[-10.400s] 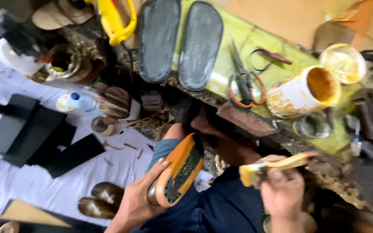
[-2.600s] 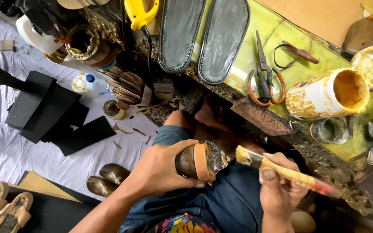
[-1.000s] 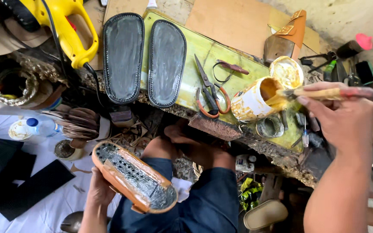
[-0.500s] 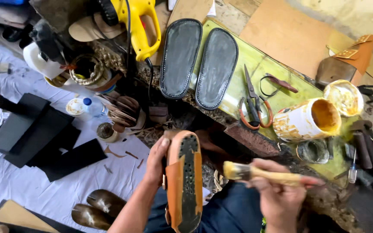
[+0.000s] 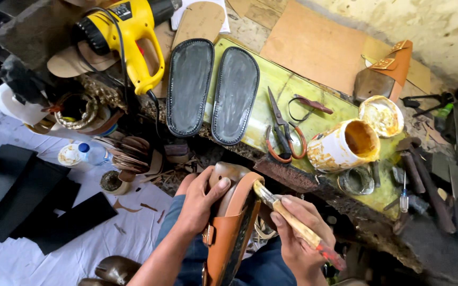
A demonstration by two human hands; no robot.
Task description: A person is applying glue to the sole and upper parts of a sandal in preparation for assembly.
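Note:
My left hand (image 5: 200,204) grips a tan leather sandal (image 5: 230,233) on its edge over my lap, toe pointing away. A glue brush (image 5: 292,222) with a wooden handle and red end is held in my right hand (image 5: 299,238), its bristles touching the sandal's upper edge near the toe. An open glue tin (image 5: 345,144) smeared with yellow glue lies tilted on the green board (image 5: 292,90), its lid (image 5: 381,115) beside it.
Two black soles (image 5: 213,90) lie side by side on the board, with orange-handled scissors (image 5: 282,132) to their right. A yellow heat gun (image 5: 128,32) rests at the upper left. Black sheets (image 5: 22,201) lie on white cloth at left. Tools crowd the right edge.
The sandal has been turned on its side and raised closer. My right hand has brought the brush up against the sandal's edge near the toe.

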